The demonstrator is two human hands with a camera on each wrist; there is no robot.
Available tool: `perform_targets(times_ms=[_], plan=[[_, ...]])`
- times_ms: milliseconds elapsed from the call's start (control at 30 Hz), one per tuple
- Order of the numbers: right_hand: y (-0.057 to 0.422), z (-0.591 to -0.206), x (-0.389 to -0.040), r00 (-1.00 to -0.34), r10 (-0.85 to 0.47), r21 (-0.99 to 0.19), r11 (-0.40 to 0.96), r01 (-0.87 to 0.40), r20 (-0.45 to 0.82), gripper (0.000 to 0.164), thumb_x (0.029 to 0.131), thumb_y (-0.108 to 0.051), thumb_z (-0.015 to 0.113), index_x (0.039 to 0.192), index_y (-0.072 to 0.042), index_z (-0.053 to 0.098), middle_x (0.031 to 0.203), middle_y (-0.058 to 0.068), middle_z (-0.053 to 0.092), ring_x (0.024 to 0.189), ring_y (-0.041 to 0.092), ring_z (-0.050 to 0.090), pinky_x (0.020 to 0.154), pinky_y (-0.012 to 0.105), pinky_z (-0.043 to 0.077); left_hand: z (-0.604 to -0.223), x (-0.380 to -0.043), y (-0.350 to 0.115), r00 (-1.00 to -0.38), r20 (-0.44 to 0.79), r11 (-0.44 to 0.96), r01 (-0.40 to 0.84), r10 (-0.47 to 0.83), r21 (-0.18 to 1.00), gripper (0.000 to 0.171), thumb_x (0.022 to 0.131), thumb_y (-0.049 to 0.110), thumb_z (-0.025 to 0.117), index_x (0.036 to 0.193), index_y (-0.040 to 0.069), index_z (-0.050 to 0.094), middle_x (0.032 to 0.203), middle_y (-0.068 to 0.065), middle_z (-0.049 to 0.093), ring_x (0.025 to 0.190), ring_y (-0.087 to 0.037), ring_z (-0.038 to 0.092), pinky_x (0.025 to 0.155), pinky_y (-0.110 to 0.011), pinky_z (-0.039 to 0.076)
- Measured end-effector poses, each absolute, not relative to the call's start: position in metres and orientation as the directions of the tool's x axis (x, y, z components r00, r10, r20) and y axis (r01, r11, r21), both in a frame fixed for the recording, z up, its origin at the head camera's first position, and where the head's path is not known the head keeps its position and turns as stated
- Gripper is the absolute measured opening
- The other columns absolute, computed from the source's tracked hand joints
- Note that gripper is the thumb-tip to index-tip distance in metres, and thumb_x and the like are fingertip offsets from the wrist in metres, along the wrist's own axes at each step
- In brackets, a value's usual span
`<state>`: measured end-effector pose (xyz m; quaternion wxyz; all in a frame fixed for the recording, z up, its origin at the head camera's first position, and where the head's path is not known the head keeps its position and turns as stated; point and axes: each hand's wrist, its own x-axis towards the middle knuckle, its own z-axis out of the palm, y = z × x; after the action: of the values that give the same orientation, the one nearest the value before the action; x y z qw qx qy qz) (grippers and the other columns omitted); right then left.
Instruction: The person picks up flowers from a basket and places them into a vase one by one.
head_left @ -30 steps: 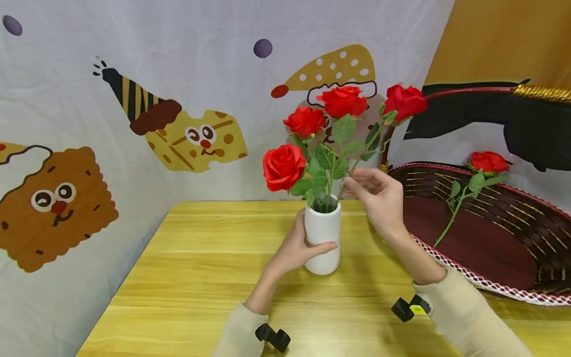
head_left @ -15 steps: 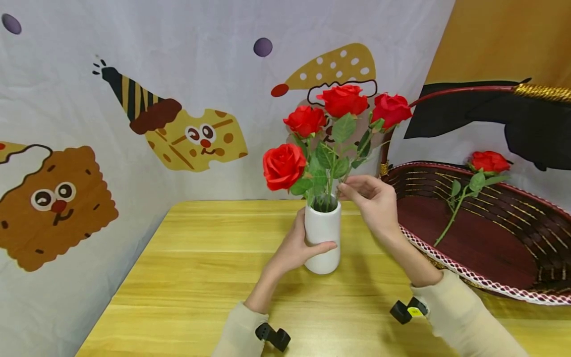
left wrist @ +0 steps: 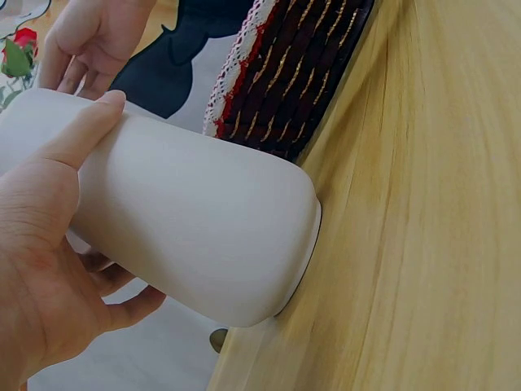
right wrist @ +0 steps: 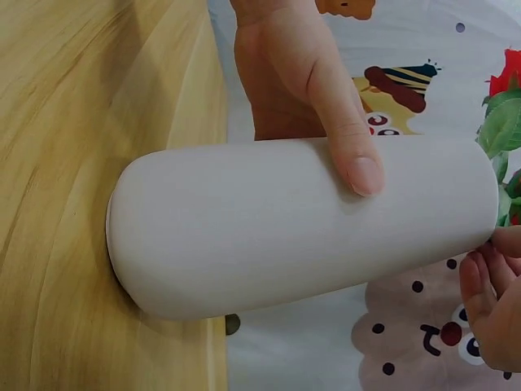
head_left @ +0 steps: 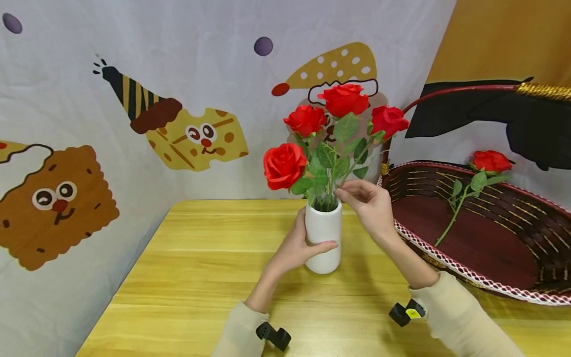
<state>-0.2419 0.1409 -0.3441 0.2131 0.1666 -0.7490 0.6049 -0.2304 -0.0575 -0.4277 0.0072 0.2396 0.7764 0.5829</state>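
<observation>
A white vase (head_left: 323, 243) stands upright on the wooden table. My left hand (head_left: 296, 248) grips it from the left, thumb across its front; the left wrist view shows the fingers curling behind the vase (left wrist: 195, 212). At the vase's mouth, my right hand (head_left: 368, 206) pinches the stem of the rightmost red rose (head_left: 389, 121), which leans to the right. Three more roses stand in the vase: a low left one (head_left: 284, 166), one above it (head_left: 305, 120) and the tallest (head_left: 344, 100). The lower stems are hidden inside the vase.
On the right is a dark red woven basket (head_left: 464, 258) with a white-laced rim and an arched handle (head_left: 468, 90). One red rose (head_left: 490, 161) leans inside it. A cartoon-printed cloth (head_left: 214, 59) hangs behind the wooden table (head_left: 200, 277).
My right hand has moved down and left to the vase mouth, and the rose it pinches has sunk lower with its head shifting left. My left hand and the vase stay put.
</observation>
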Motion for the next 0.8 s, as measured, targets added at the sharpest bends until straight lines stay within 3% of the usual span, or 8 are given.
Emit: perform_targets(times_ms=[267,467,800], plan=[[0.1398,-0.3479,-0.2419,-0.885,0.004,-0.869,0.195,-0.456,0.465,0.019,0.091,-0.009,0.077,0.101,0.007,0.072,0.087,-0.006,0.073,0.082,0.006,0.068,0.077,0.021,0.054,-0.4286,-0.2309,-0.0577,-0.881,0.273,0.210,0.372,0.386,0.904,0.094,0.087,0.035,0.081,0.156,0.023,0.020,0.140,0.001,0.046,0.119,-0.017,0.055,0.099,-0.043,0.046],[0.1402,-0.3504,-0.2424,-0.899,-0.013,-0.887,0.160,-0.434,0.437,0.020,0.092,-0.010,0.075,0.102,0.008,0.072,0.091,0.000,0.073,0.084,0.007,0.068,0.079,0.022,0.055,-0.4284,-0.2315,-0.0570,-0.881,0.273,0.211,0.373,0.387,0.904,0.094,0.087,0.036,0.081,0.157,0.023,0.019,0.140,0.000,0.047,0.117,-0.018,0.056,0.098,-0.043,0.047],[0.1411,-0.3534,-0.2402,-0.920,-0.002,-0.904,0.189,-0.384,0.391,0.026,0.095,-0.018,0.073,0.108,0.005,0.072,0.093,-0.008,0.070,0.082,0.010,0.066,0.078,0.022,0.052,-0.4283,-0.2310,-0.0576,-0.879,0.272,0.200,0.370,0.391,0.907,0.093,0.087,0.034,0.081,0.156,0.024,0.020,0.140,0.001,0.047,0.118,-0.017,0.056,0.098,-0.043,0.047]])
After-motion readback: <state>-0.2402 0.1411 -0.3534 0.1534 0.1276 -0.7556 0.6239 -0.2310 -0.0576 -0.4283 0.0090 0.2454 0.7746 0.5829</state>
